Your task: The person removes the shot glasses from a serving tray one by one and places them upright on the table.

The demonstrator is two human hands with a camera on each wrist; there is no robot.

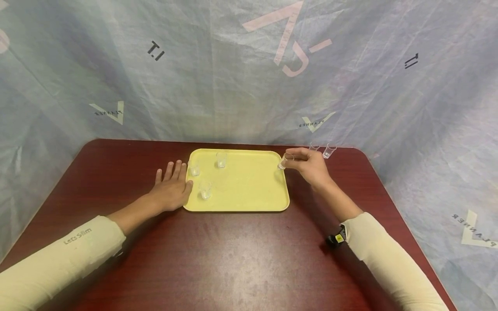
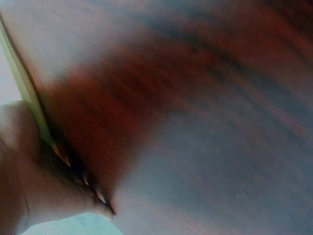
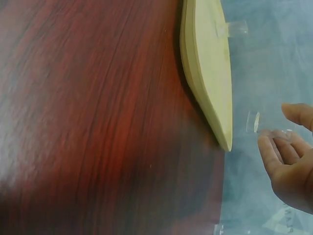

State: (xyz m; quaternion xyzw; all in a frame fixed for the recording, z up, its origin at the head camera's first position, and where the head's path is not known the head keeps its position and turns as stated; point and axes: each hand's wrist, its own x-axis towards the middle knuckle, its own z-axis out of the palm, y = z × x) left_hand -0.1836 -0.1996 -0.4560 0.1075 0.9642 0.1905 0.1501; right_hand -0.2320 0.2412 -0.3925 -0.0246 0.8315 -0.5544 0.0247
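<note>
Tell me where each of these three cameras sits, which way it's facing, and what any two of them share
Head: worn on the head, looking forward and down at the table, yellow tray, both forearms.
Left wrist: under the left hand, facing blurred tabletop; palm and tray edge show.
Right wrist: faces along the table; right hand pinches a clear cup.
Shared: right wrist and head both show tray and held cup.
</note>
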